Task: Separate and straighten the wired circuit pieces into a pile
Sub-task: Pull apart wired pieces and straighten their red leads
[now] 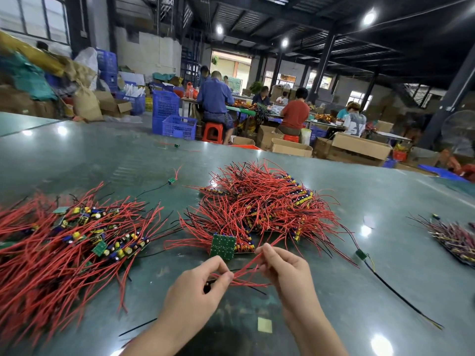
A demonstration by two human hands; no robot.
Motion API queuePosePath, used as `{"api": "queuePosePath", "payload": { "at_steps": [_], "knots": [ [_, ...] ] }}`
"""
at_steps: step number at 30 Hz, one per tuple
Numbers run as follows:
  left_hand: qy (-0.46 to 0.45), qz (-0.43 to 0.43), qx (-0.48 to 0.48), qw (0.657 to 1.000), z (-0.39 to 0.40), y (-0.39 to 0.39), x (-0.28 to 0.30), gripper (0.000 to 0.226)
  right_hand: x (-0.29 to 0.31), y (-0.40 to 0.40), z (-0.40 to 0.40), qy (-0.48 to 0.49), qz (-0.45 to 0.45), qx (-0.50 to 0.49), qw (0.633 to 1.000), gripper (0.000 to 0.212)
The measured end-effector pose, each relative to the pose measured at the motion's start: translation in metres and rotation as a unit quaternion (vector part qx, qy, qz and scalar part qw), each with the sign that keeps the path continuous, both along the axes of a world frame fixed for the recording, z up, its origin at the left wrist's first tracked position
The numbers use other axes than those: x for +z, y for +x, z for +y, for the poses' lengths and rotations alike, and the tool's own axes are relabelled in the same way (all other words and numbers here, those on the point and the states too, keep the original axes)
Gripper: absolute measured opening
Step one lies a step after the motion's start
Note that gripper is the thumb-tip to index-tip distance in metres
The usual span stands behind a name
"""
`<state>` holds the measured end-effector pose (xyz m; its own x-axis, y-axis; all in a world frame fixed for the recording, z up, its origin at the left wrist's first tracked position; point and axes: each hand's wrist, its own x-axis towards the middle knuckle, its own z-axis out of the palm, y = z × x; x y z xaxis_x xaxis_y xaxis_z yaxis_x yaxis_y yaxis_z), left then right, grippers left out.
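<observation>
1. A small bunch of thin red wires (245, 272), with a black strand among them, is stretched between the two hands at lower centre of the frame; whether a circuit piece hangs on it I cannot tell.
2. The left hand (203, 286) pinches one end of the bunch between thumb and curled fingers; the right hand (280, 265) pinches the other end, just beside a square green circuit board (223, 246).
3. That board lies at the near edge of a tangled heap of red-wired circuit pieces (259, 201) in mid-frame, which looks unsorted.
4. A broad spread of wired pieces with yellow and blue components (77, 235) at the left reads as the laid-out pile.
5. My judgement: well underway, much of the heap left.
6. Both rest on the glossy grey-green tabletop (372, 291).
</observation>
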<state>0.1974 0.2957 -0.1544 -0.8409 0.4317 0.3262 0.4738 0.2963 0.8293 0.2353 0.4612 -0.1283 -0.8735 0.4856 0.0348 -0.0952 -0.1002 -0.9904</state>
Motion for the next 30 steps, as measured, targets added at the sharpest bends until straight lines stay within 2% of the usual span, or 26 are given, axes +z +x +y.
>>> {"api": "queuePosePath", "payload": {
  "at_steps": [3, 6, 9, 12, 15, 19, 21, 22, 24, 26, 28, 30],
  "knots": [
    [0.010, -0.019, -0.009, 1.000, -0.001, -0.002, 0.000, 0.014, 0.001, 0.000, 0.002, -0.009, -0.003, -0.001, 1.000, 0.022],
    [0.025, -0.049, -0.036, 0.998, -0.001, -0.003, 0.001, 0.019, 0.003, 0.000, 0.008, -0.014, 0.014, -0.064, 0.998, 0.024],
    [-0.003, -0.066, -0.064, 0.996, 0.002, 0.000, 0.000, 0.026, 0.003, 0.001, 0.011, -0.047, 0.019, -0.092, 0.994, 0.027],
    [0.004, -0.076, -0.069, 0.995, 0.003, 0.001, 0.001, 0.024, 0.002, 0.001, 0.011, -0.014, 0.026, -0.098, 0.995, 0.029],
    [0.053, -0.093, -0.074, 0.991, 0.003, 0.000, 0.006, 0.019, 0.001, 0.001, 0.011, -0.003, 0.045, -0.129, 0.991, 0.030],
    [0.083, -0.169, -0.110, 0.976, 0.003, 0.002, 0.011, 0.026, 0.002, -0.002, 0.012, -0.114, 0.060, -0.129, 0.983, 0.031],
    [0.102, -0.275, -0.135, 0.947, 0.004, 0.002, 0.012, 0.034, 0.004, -0.002, 0.013, -0.128, 0.050, -0.102, 0.985, 0.032],
    [0.137, -0.352, -0.150, 0.914, 0.004, 0.000, 0.013, 0.036, 0.005, -0.003, 0.013, -0.120, 0.048, -0.093, 0.987, 0.032],
    [0.254, -0.471, -0.190, 0.823, 0.003, -0.004, 0.017, 0.029, 0.004, -0.003, 0.014, -0.097, 0.048, -0.102, 0.989, 0.033],
    [0.378, -0.501, -0.206, 0.751, 0.001, -0.010, 0.019, 0.023, 0.002, -0.003, 0.014, -0.056, 0.047, -0.127, 0.989, 0.034],
    [0.448, -0.490, -0.189, 0.723, -0.002, -0.015, 0.018, 0.017, 0.001, -0.003, 0.014, -0.014, 0.046, -0.139, 0.989, 0.032],
    [0.475, -0.462, -0.146, 0.735, -0.003, -0.019, 0.013, 0.019, 0.000, -0.001, 0.012, 0.032, 0.051, -0.141, 0.988, 0.029]
  ]
}}
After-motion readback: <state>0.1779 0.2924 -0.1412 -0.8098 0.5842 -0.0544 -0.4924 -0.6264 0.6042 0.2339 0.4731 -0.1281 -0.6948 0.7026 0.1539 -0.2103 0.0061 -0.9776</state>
